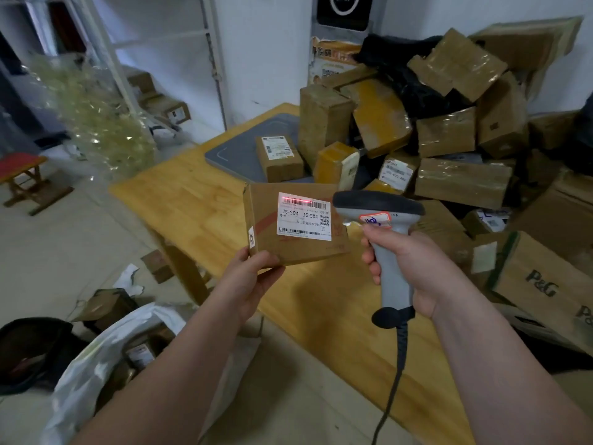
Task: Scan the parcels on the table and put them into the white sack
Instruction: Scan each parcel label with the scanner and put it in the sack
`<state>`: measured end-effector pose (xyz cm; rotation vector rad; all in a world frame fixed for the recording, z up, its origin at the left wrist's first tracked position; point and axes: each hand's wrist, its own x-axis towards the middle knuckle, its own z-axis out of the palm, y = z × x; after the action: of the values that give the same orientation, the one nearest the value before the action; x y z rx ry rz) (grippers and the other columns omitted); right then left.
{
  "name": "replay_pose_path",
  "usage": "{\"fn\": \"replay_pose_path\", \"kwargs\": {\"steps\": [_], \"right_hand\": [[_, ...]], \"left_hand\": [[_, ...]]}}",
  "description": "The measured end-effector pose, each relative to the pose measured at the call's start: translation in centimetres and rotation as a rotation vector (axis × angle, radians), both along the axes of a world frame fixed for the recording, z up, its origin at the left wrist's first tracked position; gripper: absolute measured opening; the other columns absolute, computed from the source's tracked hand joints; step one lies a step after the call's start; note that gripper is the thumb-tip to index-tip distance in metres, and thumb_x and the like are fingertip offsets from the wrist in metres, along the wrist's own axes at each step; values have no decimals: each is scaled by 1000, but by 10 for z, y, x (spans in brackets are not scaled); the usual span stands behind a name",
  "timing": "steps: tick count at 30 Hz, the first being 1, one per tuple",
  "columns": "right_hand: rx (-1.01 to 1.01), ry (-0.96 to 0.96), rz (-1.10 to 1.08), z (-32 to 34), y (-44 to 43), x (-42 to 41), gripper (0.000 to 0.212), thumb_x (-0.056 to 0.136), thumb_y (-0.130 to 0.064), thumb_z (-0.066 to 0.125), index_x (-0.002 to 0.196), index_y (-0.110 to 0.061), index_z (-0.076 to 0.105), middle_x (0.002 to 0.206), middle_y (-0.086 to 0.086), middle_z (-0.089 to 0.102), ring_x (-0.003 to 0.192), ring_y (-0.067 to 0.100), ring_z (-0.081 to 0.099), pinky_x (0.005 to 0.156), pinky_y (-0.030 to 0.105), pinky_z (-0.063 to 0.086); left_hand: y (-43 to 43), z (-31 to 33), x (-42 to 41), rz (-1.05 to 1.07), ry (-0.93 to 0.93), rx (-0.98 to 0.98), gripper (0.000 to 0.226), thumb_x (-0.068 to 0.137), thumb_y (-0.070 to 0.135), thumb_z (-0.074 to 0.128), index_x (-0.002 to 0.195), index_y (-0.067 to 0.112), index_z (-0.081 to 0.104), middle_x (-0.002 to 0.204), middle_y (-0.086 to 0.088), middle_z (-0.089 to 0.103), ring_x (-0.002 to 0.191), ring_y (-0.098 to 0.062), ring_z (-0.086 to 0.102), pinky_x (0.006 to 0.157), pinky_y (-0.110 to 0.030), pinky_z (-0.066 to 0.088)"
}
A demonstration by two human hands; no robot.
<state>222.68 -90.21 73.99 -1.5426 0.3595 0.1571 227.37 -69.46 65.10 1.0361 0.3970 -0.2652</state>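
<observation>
A flat, stiff, seemingly light parcel, pinched at its lower corner by the left hand, is being scanned with the scanner gripped by the right hand.

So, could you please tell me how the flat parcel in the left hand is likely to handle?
Probably light: the left hand holds the flat parcel up by one corner. Likely stiff, since the cardboard shows no sag. Being flat, it should slide rather than roll.
</observation>
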Motion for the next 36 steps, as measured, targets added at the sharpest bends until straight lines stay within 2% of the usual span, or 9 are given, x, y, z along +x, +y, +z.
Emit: {"fn": "replay_pose_path", "kwargs": {"steps": [3,9,14,18,24,29,31,33,36], "right_hand": [[19,6,18,0,41,5,17,89,-26,67,85,-10,65,58,1,59,50,11,52,47,23,43],[16,65,133,-23,140,18,22,88,-27,68,98,-8,67,61,3,60,52,13,52,51,27,44],[10,170,231,-64,223,22,17,88,-25,69,91,-9,67,64,6,59,52,14,52,53,27,43],[-1,248,290,-108,275,21,15,88,-23,69,82,-10,65,63,7,58,49,14,50,51,27,41],[-40,359,339,-168,317,18,21,89,-25,69,95,-5,66,66,7,60,49,12,52,51,25,43],[-86,394,311,-188,322,19,25,87,-30,70,98,-8,65,69,5,63,55,13,55,56,27,46],[-98,394,295,-185,317,20,28,86,-31,71,100,-8,66,70,6,64,58,14,55,57,28,47],[-82,375,282,-175,308,21,26,86,-29,71,98,-7,66,69,6,63,58,15,55,56,27,46],[-52,328,247,-150,284,24,20,85,-28,71,92,-9,67,67,6,62,55,14,55,55,28,45]], "left_hand": [[46,-2,-1,25,3,33,35,86,-9,54,119,2,56,114,-15,65,101,-22,62,90,-34,54],[168,-15,-13,143,52,160,33,87,-5,56,119,3,53,105,-13,66,88,-21,66,71,-28,59],[273,-57,-43,269,180,394,35,86,1,62,120,6,53,105,-11,66,87,-23,67,76,-32,55],[330,-108,-70,330,327,694,44,79,7,69,120,9,52,106,-10,62,90,-25,65,67,-31,55],[369,-185,-83,225,469,940,61,72,19,73,128,16,49,114,-8,62,97,-29,64,82,-48,58],[369,-207,-76,64,600,915,97,71,47,75,149,24,22,141,-12,44,120,-36,51,93,-51,52],[357,-196,-69,-13,582,919,86,80,41,72,149,17,27,140,-14,45,119,-35,51,94,-47,51],[342,-182,-57,-51,530,874,58,89,23,66,140,10,43,129,-16,55,110,-33,57,91,-45,52],[308,-147,-35,-113,394,793,20,91,14,62,110,13,63,100,-14,63,87,-25,59,75,-37,51]]}}
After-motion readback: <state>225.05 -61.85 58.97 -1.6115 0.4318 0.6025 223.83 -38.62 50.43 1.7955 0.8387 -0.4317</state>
